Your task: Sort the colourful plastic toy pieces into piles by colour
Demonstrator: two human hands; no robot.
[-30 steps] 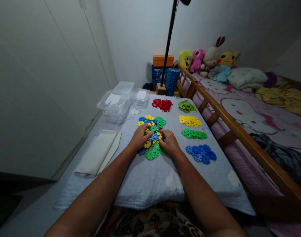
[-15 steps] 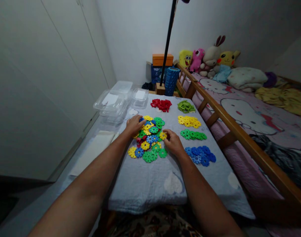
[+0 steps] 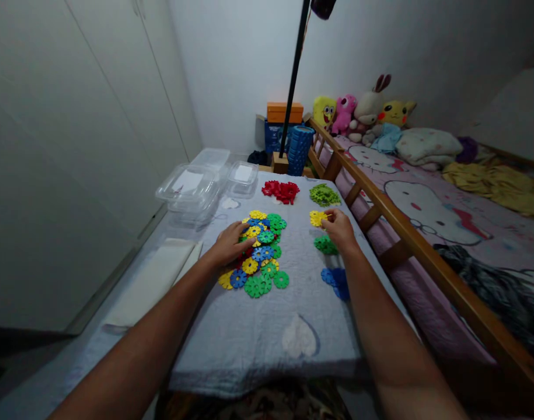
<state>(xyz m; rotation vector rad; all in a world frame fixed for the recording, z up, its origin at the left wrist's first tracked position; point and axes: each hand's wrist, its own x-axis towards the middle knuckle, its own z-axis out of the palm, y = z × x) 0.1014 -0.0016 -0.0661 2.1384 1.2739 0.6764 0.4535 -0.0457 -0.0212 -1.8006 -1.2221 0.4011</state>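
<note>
Fingers apart, my left hand [image 3: 232, 242] rests on the left side of a mixed heap of notched plastic snowflake discs [image 3: 261, 254] in yellow, blue, green and red. My right hand [image 3: 340, 228] is over the yellow disc pile [image 3: 316, 218], pinching a yellow snowflake disc [image 3: 326, 216] at its edge and hiding most of that pile. Nearer to me lie a green disc pile [image 3: 325, 245] and a blue disc pile [image 3: 334, 281], both partly covered by my right hand and forearm. Farther back are a red pile [image 3: 281, 191] and a light green pile [image 3: 324, 195].
Clear plastic containers [image 3: 190, 189] stand at the table's back left, with a folded cream cloth [image 3: 155, 283] nearer me. A wooden bed rail [image 3: 380, 207] runs along the right side. Behind the table rises a black pole [image 3: 294, 81] beside a blue foam roller [image 3: 300, 150].
My right hand has gone from the mixed heap to the yellow pile at the right, carrying a yellow disc. My left hand stays at the heap. The view has shifted slightly.
</note>
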